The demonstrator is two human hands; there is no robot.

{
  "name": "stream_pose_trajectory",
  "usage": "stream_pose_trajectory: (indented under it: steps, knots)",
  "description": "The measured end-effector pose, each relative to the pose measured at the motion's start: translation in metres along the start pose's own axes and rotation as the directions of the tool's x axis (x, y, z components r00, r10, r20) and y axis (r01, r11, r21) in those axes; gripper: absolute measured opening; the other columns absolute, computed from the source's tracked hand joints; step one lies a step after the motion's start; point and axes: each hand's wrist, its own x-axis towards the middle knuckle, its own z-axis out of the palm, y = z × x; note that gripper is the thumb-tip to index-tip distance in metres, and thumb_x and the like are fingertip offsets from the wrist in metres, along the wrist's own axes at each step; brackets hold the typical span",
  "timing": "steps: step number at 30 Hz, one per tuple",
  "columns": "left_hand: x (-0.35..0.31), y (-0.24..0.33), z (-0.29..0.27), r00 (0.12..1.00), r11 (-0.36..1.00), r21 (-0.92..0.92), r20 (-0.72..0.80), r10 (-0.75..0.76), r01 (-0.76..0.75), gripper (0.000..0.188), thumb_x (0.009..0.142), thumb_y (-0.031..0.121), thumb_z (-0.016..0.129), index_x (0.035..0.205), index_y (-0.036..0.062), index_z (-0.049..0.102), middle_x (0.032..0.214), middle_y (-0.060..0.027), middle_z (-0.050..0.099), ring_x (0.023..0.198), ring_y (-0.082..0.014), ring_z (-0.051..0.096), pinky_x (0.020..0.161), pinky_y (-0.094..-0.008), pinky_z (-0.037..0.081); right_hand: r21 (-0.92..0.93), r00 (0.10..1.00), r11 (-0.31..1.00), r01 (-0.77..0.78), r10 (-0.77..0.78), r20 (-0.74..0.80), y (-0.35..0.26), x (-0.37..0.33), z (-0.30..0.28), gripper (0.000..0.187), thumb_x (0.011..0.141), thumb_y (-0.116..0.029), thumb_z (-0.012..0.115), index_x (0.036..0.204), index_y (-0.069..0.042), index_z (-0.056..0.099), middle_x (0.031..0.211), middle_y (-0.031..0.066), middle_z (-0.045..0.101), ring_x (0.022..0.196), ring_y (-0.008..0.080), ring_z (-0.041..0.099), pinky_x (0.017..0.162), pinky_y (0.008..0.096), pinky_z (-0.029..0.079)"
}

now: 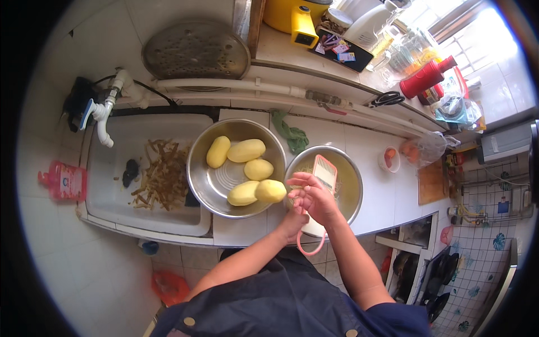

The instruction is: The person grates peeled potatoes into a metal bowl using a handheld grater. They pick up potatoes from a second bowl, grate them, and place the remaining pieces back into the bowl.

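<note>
A white grater (314, 227) with a pink rim and a pink loop handle leans across a steel bowl (352, 205), its upper end inside. My left hand (292, 223) is closed at the grater's near left edge, its fingers partly hidden. Above it, my right hand (315, 201) is raised with fingers curved and apart, holding nothing visible. Left of its fingertips, a peeled potato (270, 191) overlaps the rim of a larger steel bowl (197, 191); I cannot tell whether they touch. Several more peeled potatoes (246, 150) lie in that bowl. Pale shreds show around the grater.
At left is a white sink (106, 196) with brown peelings (160, 177) and a tap (101, 121). A green cloth (290, 133) lies behind the bowls. Right of them stand a small white cup (389, 160) and a wooden board (433, 182). A phone (341, 50) leans on the ledge.
</note>
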Motion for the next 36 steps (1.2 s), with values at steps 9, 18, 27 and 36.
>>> stream_pose_trajectory:
  steps: [9,18,27,36]
  knots:
    - [0.028,0.027,-0.008,0.945,0.981,0.001,0.269,-0.185,0.192,0.077,0.063,-0.014,0.039,0.135,0.0114,0.026,0.124,-0.0087,0.044,0.114,-0.0175,0.046,0.089,-0.0301,0.045,-0.754,0.888,0.625,0.201,-0.442,-0.129,0.020,-0.014,-0.023,0.026,0.082,-0.005,0.050,0.108,0.000,0.051,0.100,0.0081,0.056,0.079,0.0117,0.056,0.067,0.0242,0.048]
    - [0.048,0.011,-0.026,0.895,0.988,-0.106,0.442,-0.057,0.114,0.091,0.057,-0.014,0.036,0.142,0.0091,0.015,0.137,-0.0085,0.036,0.123,-0.0152,0.038,0.097,-0.0239,0.032,-0.910,0.900,-0.155,0.384,-0.156,0.406,0.077,0.066,0.058,0.037,0.071,-0.016,0.064,0.105,-0.006,0.054,0.096,0.0136,0.055,0.089,0.0313,0.056,0.075,0.0397,0.047]
    - [0.032,0.016,-0.020,0.939,0.991,-0.131,0.343,0.032,0.014,0.089,0.059,-0.014,0.035,0.142,0.0093,0.013,0.138,-0.0082,0.033,0.125,-0.0139,0.035,0.097,-0.0227,0.031,-0.906,0.985,-0.388,-0.168,-0.041,-0.166,0.105,0.112,0.081,0.078,0.065,-0.035,0.073,0.126,-0.004,0.035,0.101,0.0175,0.057,0.088,0.0286,0.060,0.069,0.0352,0.051]
    - [0.028,0.014,-0.019,0.953,0.946,-0.269,0.283,-0.103,0.182,0.045,0.086,0.021,0.057,0.124,0.0041,0.041,0.116,-0.0129,0.052,0.101,-0.0218,0.053,0.084,-0.0378,0.046,-0.806,0.871,-0.569,0.164,-0.301,0.389,0.060,0.176,0.020,0.063,0.062,-0.018,0.071,0.119,-0.011,0.045,0.110,0.0127,0.049,0.102,0.0315,0.049,0.076,0.0399,0.049]
